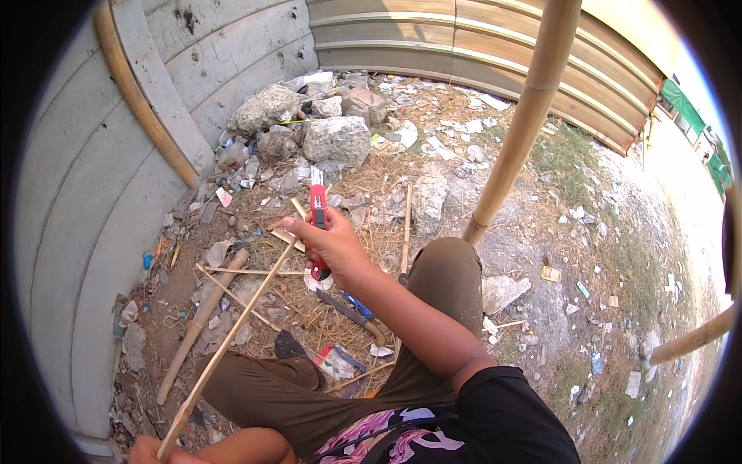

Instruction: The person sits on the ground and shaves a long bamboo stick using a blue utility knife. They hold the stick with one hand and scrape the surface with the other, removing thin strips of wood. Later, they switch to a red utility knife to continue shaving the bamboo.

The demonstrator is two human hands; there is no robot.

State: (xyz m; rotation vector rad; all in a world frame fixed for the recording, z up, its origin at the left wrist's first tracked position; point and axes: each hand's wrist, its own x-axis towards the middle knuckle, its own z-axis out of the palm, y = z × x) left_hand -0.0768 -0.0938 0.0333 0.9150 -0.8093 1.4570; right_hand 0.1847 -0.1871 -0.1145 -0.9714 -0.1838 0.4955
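Observation:
My right hand (337, 246) is closed around a red and black utility knife (318, 203), its blade end pointing away from me. Down at the lower left edge, my left hand (164, 452) grips one end of a long, thin bamboo strip (232, 340). The strip slants up and away to the right hand, where its far part passes close by the thumb; whether the blade touches it I cannot tell. Below the right hand, on the ground between my bent legs, lies a machete (348, 315) with a curved wooden handle.
Bamboo pieces lie on the ground, among them a thick length (202, 325) at left. An upright bamboo pole (525, 116) stands beyond my right knee. Large rocks (336, 141) and litter sit by the grey concrete wall (77, 193). Metal sheet fencing (386, 39) runs behind.

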